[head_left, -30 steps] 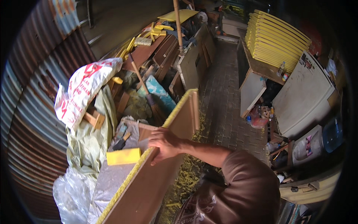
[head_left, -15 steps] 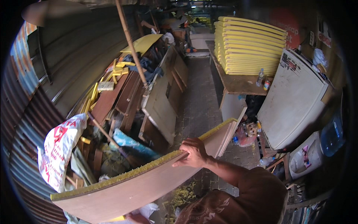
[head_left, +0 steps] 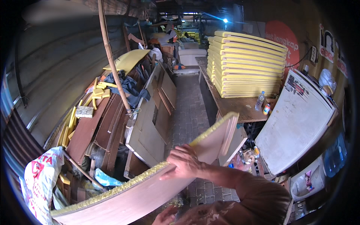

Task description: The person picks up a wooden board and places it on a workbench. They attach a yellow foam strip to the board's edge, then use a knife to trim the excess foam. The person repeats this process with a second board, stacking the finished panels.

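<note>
One yellow-edged panel (head_left: 142, 193); right hand (head_left: 184, 163) over top edge, fingers closed round it; left hand (head_left: 165, 216) low, grip unclear; bottle (head_left: 259, 101) near surface's (head_left: 240, 110) front edge.

The head view is looking out from the wearer's head, facing far along the grey brick-paved aisle (head_left: 187, 108) and tilting down. Its wide fisheye lens is hanging near, just above the bare right hand (head_left: 183, 161) and long, pale, yellow-edged flat board (head_left: 123, 202).

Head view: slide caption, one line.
Right hand holds a yellow-edged board by its top; beyond, yellow-edged panels lie stacked on a wooden table.
</note>
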`<state>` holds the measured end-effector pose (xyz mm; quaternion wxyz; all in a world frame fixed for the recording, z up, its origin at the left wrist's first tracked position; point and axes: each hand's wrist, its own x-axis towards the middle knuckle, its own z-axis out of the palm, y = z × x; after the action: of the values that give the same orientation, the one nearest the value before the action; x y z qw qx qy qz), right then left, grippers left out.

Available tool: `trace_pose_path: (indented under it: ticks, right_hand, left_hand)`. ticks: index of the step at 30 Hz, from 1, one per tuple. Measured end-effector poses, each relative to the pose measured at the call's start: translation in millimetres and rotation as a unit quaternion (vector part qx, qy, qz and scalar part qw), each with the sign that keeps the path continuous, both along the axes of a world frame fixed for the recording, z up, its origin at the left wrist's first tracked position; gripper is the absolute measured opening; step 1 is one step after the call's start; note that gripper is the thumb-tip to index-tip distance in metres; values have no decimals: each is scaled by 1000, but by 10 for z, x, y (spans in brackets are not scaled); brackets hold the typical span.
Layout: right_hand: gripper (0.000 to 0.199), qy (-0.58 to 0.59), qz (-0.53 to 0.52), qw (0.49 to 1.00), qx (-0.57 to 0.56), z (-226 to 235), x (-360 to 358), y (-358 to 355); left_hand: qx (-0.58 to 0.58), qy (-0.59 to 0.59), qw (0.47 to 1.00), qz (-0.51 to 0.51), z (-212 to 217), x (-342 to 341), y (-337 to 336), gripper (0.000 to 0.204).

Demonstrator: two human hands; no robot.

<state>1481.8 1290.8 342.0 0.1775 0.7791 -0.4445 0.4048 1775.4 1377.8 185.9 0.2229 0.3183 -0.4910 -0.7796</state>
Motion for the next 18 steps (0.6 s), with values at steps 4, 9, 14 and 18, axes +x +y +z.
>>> trace_pose_path:
  ticks: [4,9,14,18]
  right_hand:
    - [62,107,11,993,42,-1,-280,-1120]
    - [58,210,59,975,-38,286,-711,-2317]
    - [60,406,46,912,-50,621,-1129,-3435]
    - [56,460,112,880,-33,979,-1570,-4409]
  left_hand:
    - [-412,13,903,121,1195,-338,-913,75]
    - [-660,-311,656,194,1460,-1027,-2725,100]
    - [-507,-233,816,150,1236,-1688,-4137,39]
    - [-376,-31,911,165,958,-2437,-4987,23]
